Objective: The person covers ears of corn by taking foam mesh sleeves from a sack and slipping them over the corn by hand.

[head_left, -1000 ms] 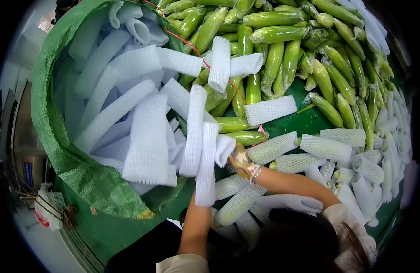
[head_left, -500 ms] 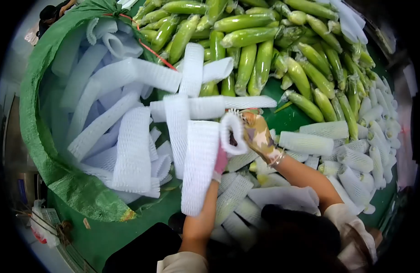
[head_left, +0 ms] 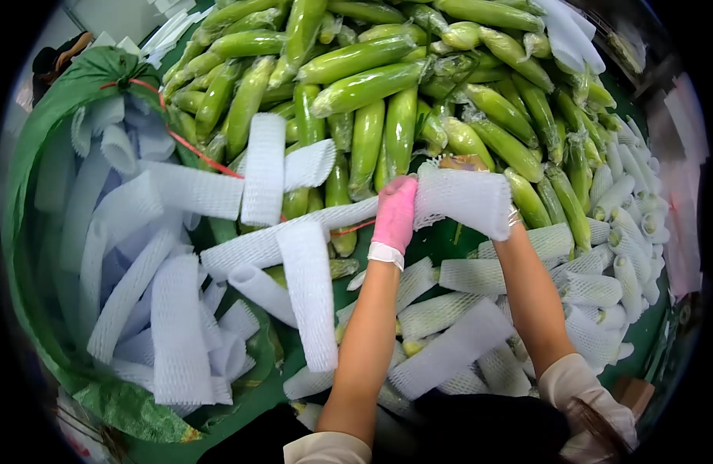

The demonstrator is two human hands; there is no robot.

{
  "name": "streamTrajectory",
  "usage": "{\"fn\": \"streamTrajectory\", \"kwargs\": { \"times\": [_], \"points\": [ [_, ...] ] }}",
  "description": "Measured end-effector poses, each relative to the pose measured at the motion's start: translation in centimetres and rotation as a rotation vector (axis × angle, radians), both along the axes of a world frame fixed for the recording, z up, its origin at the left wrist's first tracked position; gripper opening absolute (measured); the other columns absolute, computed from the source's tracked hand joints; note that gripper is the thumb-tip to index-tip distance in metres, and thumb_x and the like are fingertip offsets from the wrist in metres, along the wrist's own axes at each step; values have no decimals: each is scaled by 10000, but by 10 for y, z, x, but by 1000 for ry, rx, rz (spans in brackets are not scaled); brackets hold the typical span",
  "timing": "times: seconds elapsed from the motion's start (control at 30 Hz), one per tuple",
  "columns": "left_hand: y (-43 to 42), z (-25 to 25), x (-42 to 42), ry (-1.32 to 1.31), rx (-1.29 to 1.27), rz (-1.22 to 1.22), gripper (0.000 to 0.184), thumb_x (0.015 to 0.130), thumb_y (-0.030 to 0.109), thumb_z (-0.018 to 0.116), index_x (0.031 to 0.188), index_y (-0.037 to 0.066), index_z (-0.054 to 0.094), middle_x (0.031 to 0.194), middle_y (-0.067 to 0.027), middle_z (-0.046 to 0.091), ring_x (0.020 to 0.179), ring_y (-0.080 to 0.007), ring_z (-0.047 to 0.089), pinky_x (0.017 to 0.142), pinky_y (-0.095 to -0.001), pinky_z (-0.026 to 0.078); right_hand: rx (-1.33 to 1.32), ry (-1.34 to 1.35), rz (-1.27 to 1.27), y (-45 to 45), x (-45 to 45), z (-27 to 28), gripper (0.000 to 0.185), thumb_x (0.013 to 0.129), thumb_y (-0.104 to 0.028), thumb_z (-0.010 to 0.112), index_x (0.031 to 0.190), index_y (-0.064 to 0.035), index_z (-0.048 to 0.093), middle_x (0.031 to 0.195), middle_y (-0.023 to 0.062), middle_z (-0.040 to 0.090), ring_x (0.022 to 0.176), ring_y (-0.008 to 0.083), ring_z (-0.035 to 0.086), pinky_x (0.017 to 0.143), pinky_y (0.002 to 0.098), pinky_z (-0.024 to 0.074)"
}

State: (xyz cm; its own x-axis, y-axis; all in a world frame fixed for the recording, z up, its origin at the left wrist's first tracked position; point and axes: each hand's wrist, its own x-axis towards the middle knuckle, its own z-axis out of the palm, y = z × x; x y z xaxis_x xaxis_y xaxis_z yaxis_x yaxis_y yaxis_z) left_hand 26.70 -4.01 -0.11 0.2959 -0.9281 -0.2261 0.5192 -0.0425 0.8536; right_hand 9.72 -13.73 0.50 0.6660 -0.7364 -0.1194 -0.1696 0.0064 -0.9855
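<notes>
My left hand (head_left: 397, 210), in a pink glove, is closed at the left end of a white foam net sleeve (head_left: 469, 203). That sleeve lies across my right hand (head_left: 463, 162), so only a strip of its patterned glove shows above it and the fingers are hidden. Another foam net sleeve (head_left: 337, 216) runs leftward from behind my left hand; whether the hand touches it I cannot tell. Beyond both hands is a heap of long green vegetables (head_left: 368, 77) in clear film, looking like ears of corn in the husk.
On the left a green woven sack (head_left: 32, 309) gapes, full of foam sleeves, with several spilling out, one (head_left: 308, 298) beside my left forearm. Sleeved vegetables (head_left: 441, 313) lie near my body and in rows (head_left: 639, 224) at right. Red string (head_left: 190, 143) hangs from the sack.
Both hands have moved up, the left now in plain view near the heap. The sleeve at my right hand now spreads over it. The long sleeve hanging before my left forearm is gone from there.
</notes>
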Motion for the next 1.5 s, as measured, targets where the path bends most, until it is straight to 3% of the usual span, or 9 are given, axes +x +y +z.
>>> {"fn": "streamTrajectory", "kwargs": {
  "times": [0.3, 0.37, 0.53, 0.6, 0.67, 0.87, 1.07, 1.17, 1.5],
  "points": [
    [-46, -101, -71, -199, 165, 242, 158, 869, 132, 574, 904, -16, 618, 917, -87, 635, 764, -148, 583, 698, -295, 488, -483, 295, -438, -42, -49, -133, 258, 837, -273, 561, 865, -19, 594, 819, 235, 621, 776, 373, 613, 664, 429, 472],
    [-55, -140, -94, 0, -77, 504, 203, 897, 108, 526, 713, 21, 526, 688, -67, 582, 593, -140, 470, 571, -335, 437, -473, 487, -563, -23, -35, -121, 257, 844, -280, 550, 840, -26, 584, 837, 260, 614, 804, 411, 607, 678, 451, 470],
    [-51, -166, -80, -834, 159, 351, 143, 805, 126, 616, 765, 36, 512, 789, -186, 623, 758, -348, 610, 676, -402, 480, -869, 1022, -426, -5, -19, -50, 149, 880, -104, 438, 989, -114, 539, 989, 174, 614, 904, 327, 620, 713, 441, 519],
    [-34, -142, -74, -1182, 246, 70, 331, 615, 153, 779, 843, 35, 571, 887, -221, 621, 907, -398, 593, 777, -446, 488, -895, 980, -160, 26, -27, 6, 494, 744, -27, 523, 1234, -75, 485, 1204, 218, 502, 1153, 347, 480, 935, 430, 439],
    [-23, -146, -71, -1425, 45, 20, 193, 732, 150, 665, 894, 51, 631, 914, -215, 625, 924, -389, 591, 784, -420, 495, -748, 830, 36, 41, -51, -2, 708, 666, -18, 544, 1352, -18, 368, 1267, 247, 471, 1185, 399, 450, 977, 439, 409],
    [12, -94, -110, 842, -161, -37, 240, 874, 130, 525, 1040, 2, 643, 976, -81, 691, 875, -256, 656, 791, -345, 512, -385, 47, -97, 120, -56, 76, 615, 669, -36, 509, 1268, 51, 399, 1101, 240, 537, 1038, 404, 533, 931, 380, 410],
    [67, -23, -116, 168, 80, -66, 320, 930, 242, 469, 1003, -22, 634, 918, -146, 676, 824, -196, 652, 746, -306, 506, 325, -474, -268, 119, -76, 6, 429, 742, -176, 482, 1129, 7, 513, 1029, 111, 597, 919, 204, 571, 840, 302, 466],
    [94, 8, -118, -241, 307, -187, 297, 935, 284, 447, 941, 17, 577, 734, -127, 622, 537, -189, 589, 472, -313, 444, 325, -631, -232, 131, -85, -12, 360, 840, -341, 510, 1041, -42, 510, 1008, 110, 596, 890, 222, 586, 791, 340, 508],
    [103, -46, -130, -146, 266, -138, 317, 934, 321, 466, 1052, 50, 582, 698, -23, 548, 473, -104, 474, 399, -253, 366, 736, -549, -359, 145, -68, 15, 373, 859, -412, 504, 1017, -75, 533, 908, 104, 629, 775, 225, 623, 696, 350, 535]
  ]
}}
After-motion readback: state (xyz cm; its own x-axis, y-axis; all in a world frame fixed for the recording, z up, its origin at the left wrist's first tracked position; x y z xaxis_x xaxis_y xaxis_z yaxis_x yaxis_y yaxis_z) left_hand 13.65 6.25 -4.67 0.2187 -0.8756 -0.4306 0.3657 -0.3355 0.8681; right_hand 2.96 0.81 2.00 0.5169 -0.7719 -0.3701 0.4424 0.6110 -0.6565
